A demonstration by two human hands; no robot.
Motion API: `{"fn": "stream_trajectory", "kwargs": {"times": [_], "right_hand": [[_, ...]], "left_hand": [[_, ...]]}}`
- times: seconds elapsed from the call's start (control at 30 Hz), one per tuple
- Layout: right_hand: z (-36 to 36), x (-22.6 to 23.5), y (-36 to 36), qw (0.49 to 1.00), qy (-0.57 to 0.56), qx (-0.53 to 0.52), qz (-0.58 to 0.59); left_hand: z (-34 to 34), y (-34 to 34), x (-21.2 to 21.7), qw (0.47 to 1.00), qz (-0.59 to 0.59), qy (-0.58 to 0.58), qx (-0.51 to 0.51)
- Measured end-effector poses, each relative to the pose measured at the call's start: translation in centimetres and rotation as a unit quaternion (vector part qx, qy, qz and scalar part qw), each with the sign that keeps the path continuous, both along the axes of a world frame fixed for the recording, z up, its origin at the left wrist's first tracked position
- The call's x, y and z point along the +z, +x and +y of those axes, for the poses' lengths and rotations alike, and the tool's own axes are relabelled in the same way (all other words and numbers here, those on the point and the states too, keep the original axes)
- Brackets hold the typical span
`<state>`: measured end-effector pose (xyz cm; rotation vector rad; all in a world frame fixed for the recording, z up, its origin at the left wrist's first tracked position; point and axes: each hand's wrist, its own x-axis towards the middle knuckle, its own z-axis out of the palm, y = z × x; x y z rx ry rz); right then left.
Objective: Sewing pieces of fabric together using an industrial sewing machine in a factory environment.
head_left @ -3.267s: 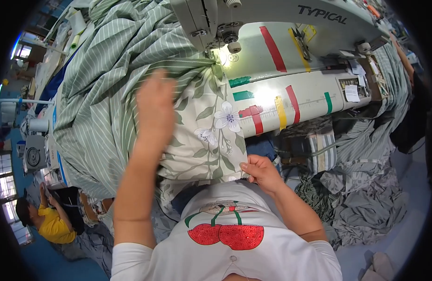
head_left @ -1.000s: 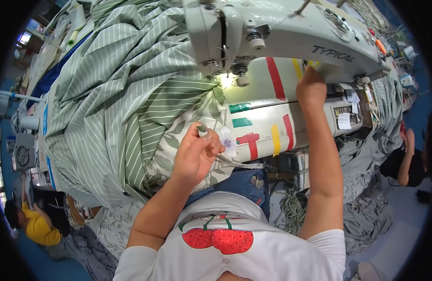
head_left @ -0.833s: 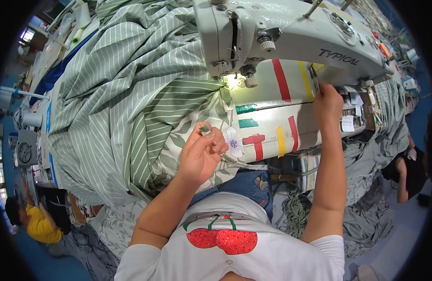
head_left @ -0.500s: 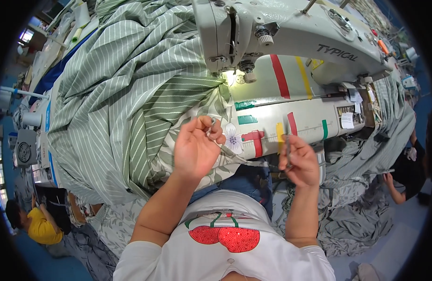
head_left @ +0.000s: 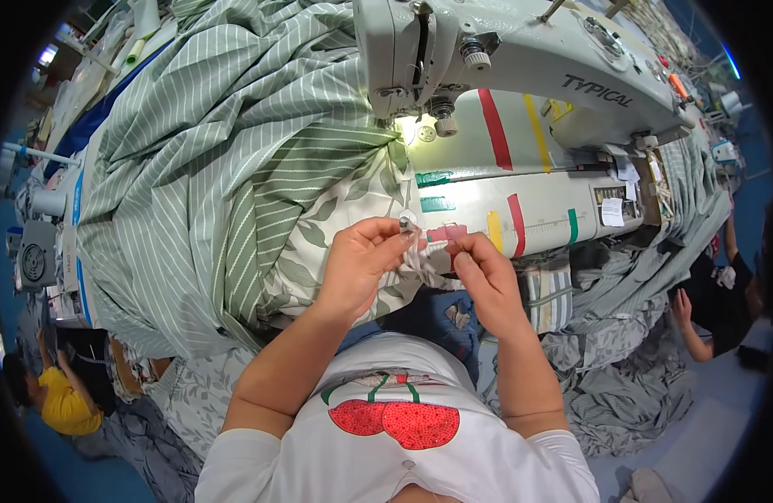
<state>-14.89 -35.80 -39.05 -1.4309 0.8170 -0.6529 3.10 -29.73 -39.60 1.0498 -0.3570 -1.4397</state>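
My left hand [head_left: 361, 261] is closed in a pinch on a gathered edge of the white floral fabric [head_left: 323, 233], in front of the sewing machine [head_left: 529, 50]. A small dark thing shows at its index fingertip, too small to name. Close by on the right, my right hand [head_left: 489, 281] is pinched too, thumb against index finger; what lies between them is hard to make out. A short pale strip spans the gap between the two hands. Green striped fabric [head_left: 185, 126] joins the floral piece and runs up under the lit needle area.
Red, yellow and green tape [head_left: 494, 130] marks the machine bed. A parts tray [head_left: 617, 201] sits at its right end. Heaped fabric [head_left: 629, 386] lies at lower right. One person in yellow [head_left: 67, 402] is at far left, another's arm [head_left: 692, 327] at far right.
My hands have come together from apart, the right moving left and the left slightly right. My left fingers have taken hold of the floral fabric's edge. The thin dark thing in my right hand no longer shows.
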Motion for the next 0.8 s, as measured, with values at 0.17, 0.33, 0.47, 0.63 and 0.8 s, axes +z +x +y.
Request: {"fn": "stream_trajectory", "kwargs": {"times": [0.17, 0.33, 0.47, 0.63, 0.8], "right_hand": [[0.3, 1.2, 0.9, 0.979, -0.139, -0.002, 0.150], [0.0, 1.7, 1.1, 0.974, -0.127, 0.009, 0.187], [-0.2, 1.7, 1.1, 0.973, -0.108, 0.044, 0.201], [-0.5, 1.1, 1.0, 0.973, -0.069, 0.073, 0.209], [-0.4, -0.5, 1.5, 0.992, 0.056, 0.079, 0.079]], "left_hand": [[0.3, 0.1, -0.2, 0.998, -0.036, 0.017, -0.054], [0.4, 0.1, -0.1, 0.999, -0.012, 0.004, -0.034], [0.2, 0.1, 0.0, 0.994, -0.108, 0.006, -0.034], [0.3, 0.1, 0.0, 0.991, -0.121, 0.017, -0.057], [0.5, -0.1, -0.1, 0.993, -0.108, -0.004, -0.048]]}}
